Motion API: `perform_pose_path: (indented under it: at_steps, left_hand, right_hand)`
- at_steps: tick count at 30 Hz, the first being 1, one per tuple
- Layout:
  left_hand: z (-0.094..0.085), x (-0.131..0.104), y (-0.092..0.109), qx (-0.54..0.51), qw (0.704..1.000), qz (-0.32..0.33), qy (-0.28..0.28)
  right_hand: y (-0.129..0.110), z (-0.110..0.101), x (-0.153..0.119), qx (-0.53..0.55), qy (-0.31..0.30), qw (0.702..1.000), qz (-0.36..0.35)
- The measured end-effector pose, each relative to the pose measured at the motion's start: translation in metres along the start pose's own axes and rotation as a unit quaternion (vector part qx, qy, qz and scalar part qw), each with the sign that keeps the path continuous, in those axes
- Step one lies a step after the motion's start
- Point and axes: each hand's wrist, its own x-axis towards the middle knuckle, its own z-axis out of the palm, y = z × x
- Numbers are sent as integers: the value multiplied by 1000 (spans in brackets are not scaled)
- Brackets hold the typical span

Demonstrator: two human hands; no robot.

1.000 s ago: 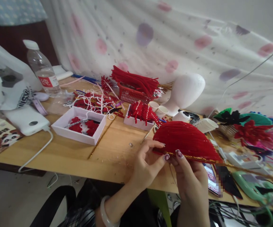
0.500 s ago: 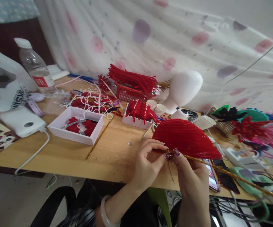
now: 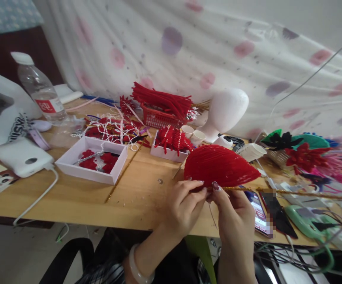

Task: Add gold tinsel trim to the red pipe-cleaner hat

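A red leaf-shaped piece of ribbed chenille (image 3: 218, 163) is held up over the near side of the table. My left hand (image 3: 181, 207) is closed on its lower left edge, fingertips pinched together. Close beside it, my right hand (image 3: 234, 217) has thumb and fingers pressed onto a gold tinsel stem (image 3: 295, 192) along the piece's lower edge. The stem runs far out to the right. A thin wire (image 3: 212, 215) hangs below the fingertips. My fingers hide the exact spot where stem and red piece meet.
A white box (image 3: 88, 173) with red flowers and another gold stem (image 3: 123, 173) lie to the left. Behind are a box of red tasselled pieces (image 3: 171, 140), a red basket (image 3: 159, 116) of chenille stems and a white foam head (image 3: 228, 110). Phones (image 3: 258, 215) lie at right.
The gold stem's free end has swung up from a downward slant to nearly level. The red piece has tilted slightly and come a little left with both hands.
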Motion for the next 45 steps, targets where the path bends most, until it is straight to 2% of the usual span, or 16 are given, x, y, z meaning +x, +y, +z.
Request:
perform_pose_path:
  at_steps: [4, 10, 13, 20, 27, 33, 41, 45]
  left_hand:
    - [-10, 6, -4, -11, 1000, 14, 7]
    - [-34, 18, -11, 8, 999, 30, -31]
    - [-41, 18, -13, 27, 997, 50, -45]
    - [-44, 12, -17, 42, 997, 22, -62]
    - [-44, 15, -20, 71, 996, 37, -48]
    - [-43, 15, -24, 75, 995, 43, -43]
    - [-42, 16, -23, 95, 993, 59, -38]
    - [-40, 19, -22, 102, 992, 70, -33]
  right_hand:
    - [-2, 9, 0, 21, -15, 1000, 5]
    - [-4, 20, 1, 69, -48, 994, 65]
    - [-7, 27, 1, 97, -59, 990, 80]
    - [-16, 24, -2, 91, -73, 990, 82]
    - [-18, 13, 8, 141, -8, 987, 83]
    - [-16, 9, 12, 155, -49, 983, 82]
    - [-13, -3, 33, 185, -6, 978, 95]
    - [-12, -4, 35, 206, -31, 973, 100]
